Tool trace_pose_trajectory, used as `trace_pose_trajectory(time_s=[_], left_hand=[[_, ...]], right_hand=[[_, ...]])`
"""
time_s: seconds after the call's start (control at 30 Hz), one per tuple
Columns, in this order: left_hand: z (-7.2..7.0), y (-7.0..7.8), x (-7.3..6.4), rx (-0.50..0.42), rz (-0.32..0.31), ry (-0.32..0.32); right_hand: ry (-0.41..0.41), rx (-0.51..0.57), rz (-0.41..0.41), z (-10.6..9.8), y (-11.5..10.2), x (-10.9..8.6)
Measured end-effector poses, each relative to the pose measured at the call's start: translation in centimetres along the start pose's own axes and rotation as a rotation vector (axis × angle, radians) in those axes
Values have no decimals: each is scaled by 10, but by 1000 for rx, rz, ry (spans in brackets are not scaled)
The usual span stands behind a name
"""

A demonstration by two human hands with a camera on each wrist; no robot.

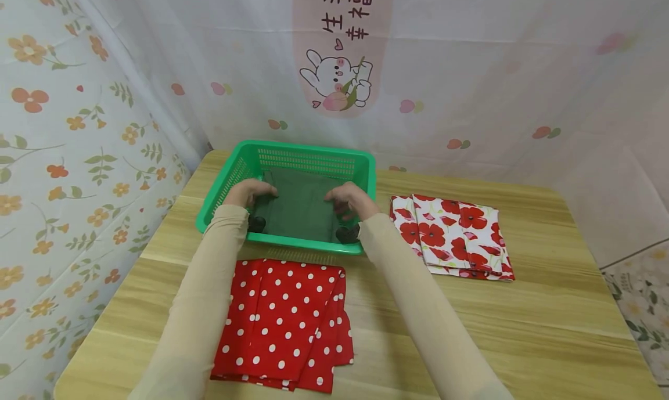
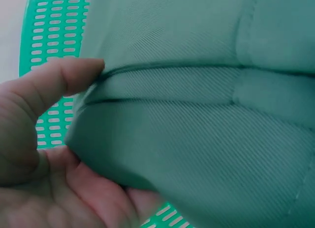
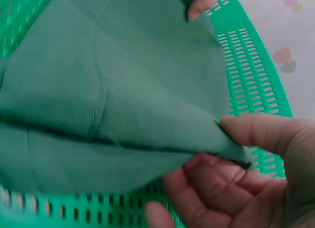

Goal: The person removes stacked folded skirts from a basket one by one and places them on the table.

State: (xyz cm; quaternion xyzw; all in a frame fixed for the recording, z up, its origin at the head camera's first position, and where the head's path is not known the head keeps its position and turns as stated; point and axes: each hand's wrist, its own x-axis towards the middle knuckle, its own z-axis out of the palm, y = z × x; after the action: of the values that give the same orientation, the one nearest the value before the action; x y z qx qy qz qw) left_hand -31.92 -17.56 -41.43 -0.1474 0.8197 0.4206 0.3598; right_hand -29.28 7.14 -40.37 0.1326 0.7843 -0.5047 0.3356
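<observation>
A dark green folded cloth (image 1: 303,205) lies inside the green plastic basket (image 1: 292,242). At its left side my left hand (image 1: 249,191) pinches the layered edge, thumb on top and fingers beneath, as the left wrist view shows. My right hand (image 1: 351,200) grips the opposite edge between thumb and curled fingers; in the right wrist view a corner of the cloth (image 3: 147,114) sits between them. The cloth's underside is hidden, and how far it is off the basket's floor I cannot tell.
In front of the basket, a red polka-dot cloth (image 1: 284,324) lies folded on the wooden table (image 1: 522,330). A white cloth with red poppies (image 1: 460,237) lies folded to the right. Behind the table hangs a printed curtain (image 1: 444,57); a flowered one (image 1: 78,173) hangs at left.
</observation>
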Motion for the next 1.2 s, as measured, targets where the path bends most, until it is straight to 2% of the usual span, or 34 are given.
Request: trace_pose_trajectory(time_s=[0.07,0.1,0.2,0.3,0.33,0.37,0.47,0.7,0.93,1.03,1.2], left_hand=[[-1,-1,5,-7,2,6],[-6,-6,15,-14,19,-4],[-8,-6,18,-62,31,14],[-7,-2,5,-104,59,45],[-4,4,-10,-123,55,64],[-3,7,-15,-130,63,71],[-5,14,-28,-162,83,80],[-10,21,-42,-198,153,124],[-11,27,-57,-192,180,175],[-11,28,-63,-190,190,182],[-9,28,-71,-223,212,148]], right_hand=[[6,-22,-9,0,0,0],[10,-30,-14,0,1,1],[24,-46,-32,-1,1,1],[36,-54,-65,-2,-1,0],[39,-50,-75,-3,-2,-1],[41,-39,-86,-3,-3,-2],[44,12,-117,-6,-7,-6],[53,122,-182,-13,-14,-17],[63,216,-229,-22,-16,-31],[61,247,-258,-25,-16,-38],[40,268,-310,-29,-13,-48]])
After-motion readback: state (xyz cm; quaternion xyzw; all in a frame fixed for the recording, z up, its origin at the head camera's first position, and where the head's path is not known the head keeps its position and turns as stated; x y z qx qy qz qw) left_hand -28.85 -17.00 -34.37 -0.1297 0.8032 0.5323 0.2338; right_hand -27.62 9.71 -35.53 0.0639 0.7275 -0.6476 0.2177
